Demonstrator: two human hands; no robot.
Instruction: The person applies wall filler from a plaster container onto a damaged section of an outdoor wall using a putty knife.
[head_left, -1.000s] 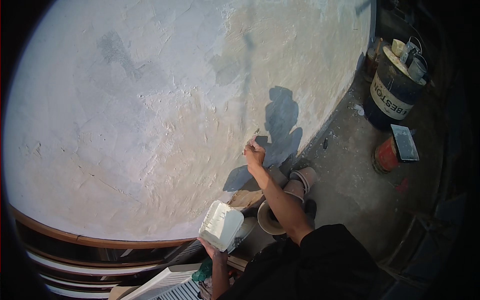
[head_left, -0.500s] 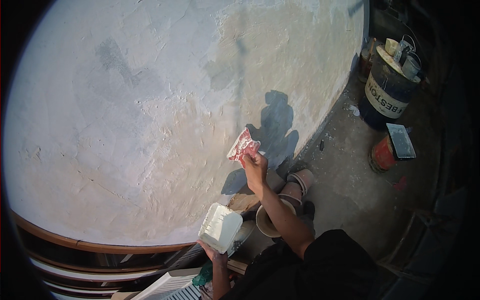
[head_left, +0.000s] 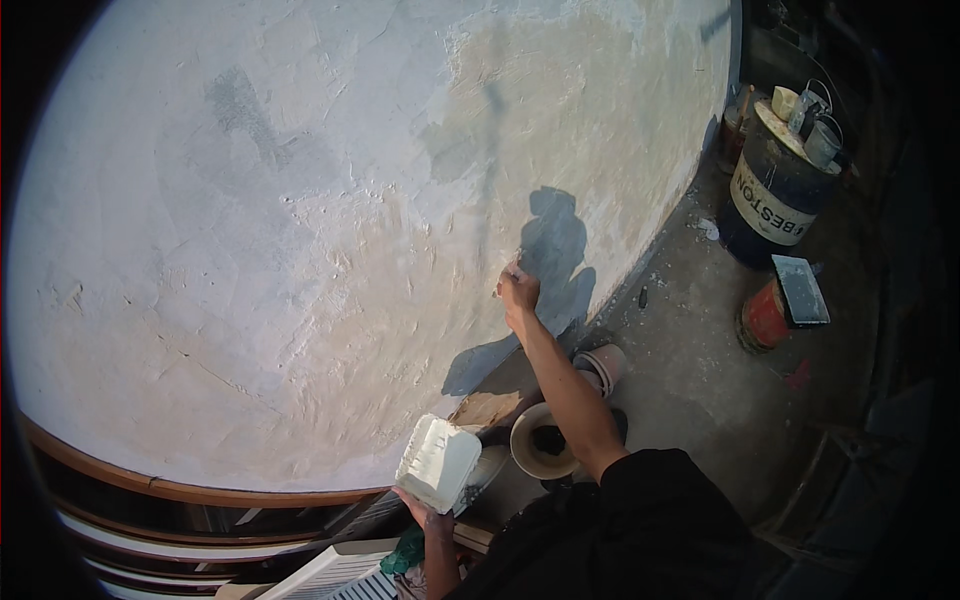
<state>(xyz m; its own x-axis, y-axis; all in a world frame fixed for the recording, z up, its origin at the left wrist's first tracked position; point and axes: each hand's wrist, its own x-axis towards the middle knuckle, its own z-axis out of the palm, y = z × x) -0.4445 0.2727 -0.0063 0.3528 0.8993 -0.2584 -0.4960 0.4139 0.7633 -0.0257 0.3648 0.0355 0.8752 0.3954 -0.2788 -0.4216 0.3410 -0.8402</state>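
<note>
My right hand (head_left: 519,288) is closed at the patchy white and beige wall (head_left: 250,180), just left of my shadow, on a scraper that is mostly hidden behind my fingers; its red, white-smeared blade showed half a second ago. My left hand (head_left: 425,510) grips a white plastic container (head_left: 440,455) from below, near the wall's lower edge; its inside is coated with white paste.
Flowerpots (head_left: 605,368) and a wide beige pot (head_left: 535,462) stand below my right arm. A dark drum (head_left: 770,210) with pails on top and a red bucket (head_left: 762,318) under a grey tray stand on the right. A white slatted object (head_left: 340,565) lies at lower left.
My right hand swung the scraper round to show its red face half a second ago, then turned it back and moved up to the wall. The container dropped slightly.
</note>
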